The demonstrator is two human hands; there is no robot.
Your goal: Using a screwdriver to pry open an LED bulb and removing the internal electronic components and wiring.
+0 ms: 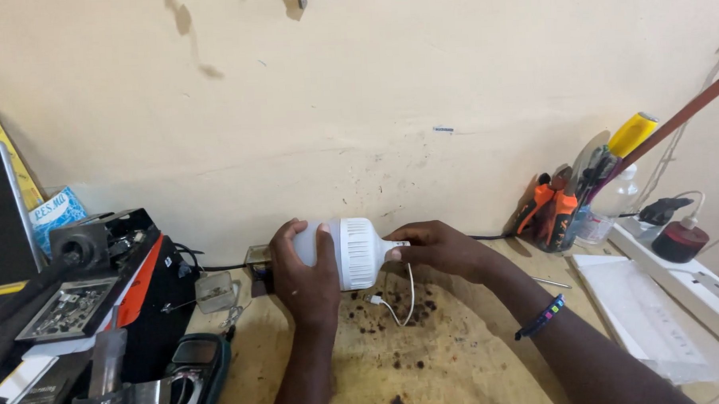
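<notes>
At frame centre, my left hand wraps the dome of the large white ribbed plastic lamp bulb, steadying it horizontally above the stained wooden surface. My right hand pinches its base, where thin white wires hang free.

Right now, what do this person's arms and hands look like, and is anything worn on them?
Both forearms are bare, with no sleeves or gloves showing. The right wrist carries a dark beaded bracelet with coloured beads. The left hand and right hand show no rings.
</notes>
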